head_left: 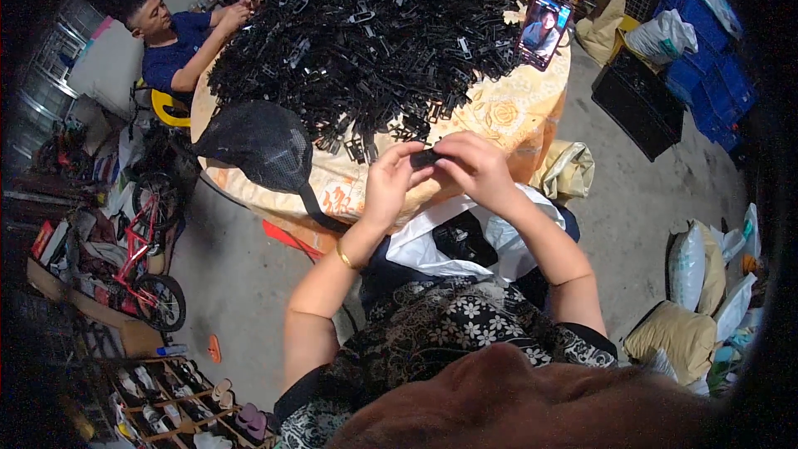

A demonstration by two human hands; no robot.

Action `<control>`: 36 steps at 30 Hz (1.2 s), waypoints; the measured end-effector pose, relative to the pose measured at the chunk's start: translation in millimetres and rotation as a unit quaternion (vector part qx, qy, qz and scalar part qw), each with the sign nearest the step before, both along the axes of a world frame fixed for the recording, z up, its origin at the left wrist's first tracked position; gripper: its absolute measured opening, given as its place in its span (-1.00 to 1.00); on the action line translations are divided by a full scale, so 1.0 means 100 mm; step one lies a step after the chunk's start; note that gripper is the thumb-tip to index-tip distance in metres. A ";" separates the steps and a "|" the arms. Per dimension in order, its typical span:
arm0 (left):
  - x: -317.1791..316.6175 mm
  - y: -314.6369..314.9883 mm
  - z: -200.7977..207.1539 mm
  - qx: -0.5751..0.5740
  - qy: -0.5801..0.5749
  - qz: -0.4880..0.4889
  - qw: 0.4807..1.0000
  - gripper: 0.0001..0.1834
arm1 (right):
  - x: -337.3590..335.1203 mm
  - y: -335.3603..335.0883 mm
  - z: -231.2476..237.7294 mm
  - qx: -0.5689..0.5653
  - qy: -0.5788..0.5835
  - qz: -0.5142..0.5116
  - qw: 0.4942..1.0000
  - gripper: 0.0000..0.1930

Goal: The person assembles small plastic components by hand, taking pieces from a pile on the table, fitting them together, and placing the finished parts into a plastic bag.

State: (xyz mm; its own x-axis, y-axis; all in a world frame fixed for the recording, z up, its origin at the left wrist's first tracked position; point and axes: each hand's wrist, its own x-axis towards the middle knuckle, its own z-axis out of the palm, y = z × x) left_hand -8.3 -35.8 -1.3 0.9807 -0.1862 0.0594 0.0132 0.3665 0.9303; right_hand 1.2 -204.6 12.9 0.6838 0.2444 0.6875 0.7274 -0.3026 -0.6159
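Observation:
Both hands meet at the near edge of a round table, over my lap. Between their fingertips is a small black plastic piece [424,158]. My left hand [391,181], on the arm with a gold bangle [347,254], pinches its left side. My right hand [479,168] grips the other side with thumb and fingers; its exact shape is partly hidden. Just beyond lies a large heap of black plastic parts [366,41]. Below my hands, a white sack [407,251] lies open across my lap, with black pieces [465,238] inside.
A black mesh cap [262,143] lies left on the patterned tablecloth [507,112]. A phone [544,31] stands at the right edge. A co-worker [174,46] sits far left, hands at the heap. Blue crates [706,75], tan sacks [673,337] and a red bicycle [141,249] surround the table.

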 end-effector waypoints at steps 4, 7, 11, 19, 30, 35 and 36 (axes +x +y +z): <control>-0.06 0.06 0.05 0.017 0.024 -0.082 0.996 -0.61 | -0.04 -0.01 0.01 -0.063 -0.073 0.009 0.995 -0.80; -0.05 0.07 0.05 0.039 0.044 -0.075 0.995 -0.61 | -0.06 -0.05 0.01 -0.079 -0.080 0.017 0.993 -0.76; -0.05 0.02 0.03 -0.004 0.076 -0.059 0.995 -0.60 | -0.09 -0.07 0.05 -0.109 -0.102 0.015 0.989 -0.67; -0.01 0.06 -0.02 -0.063 0.125 -0.105 0.985 -0.63 | -0.09 -0.03 -0.04 -0.213 -0.184 -0.079 0.956 -0.69; 0.01 0.14 -0.04 0.025 0.129 -0.059 0.990 -0.63 | 0.46 0.20 0.03 -0.173 0.000 -0.157 0.972 -0.83; 0.02 0.14 -0.02 0.017 0.154 -0.045 0.987 -0.62 | 0.66 0.23 -0.04 -0.144 0.053 -0.129 0.980 -0.83; 0.01 0.15 0.00 0.016 0.154 -0.042 0.987 -0.62 | 0.65 0.21 -0.02 -0.076 0.093 -0.114 0.986 -0.81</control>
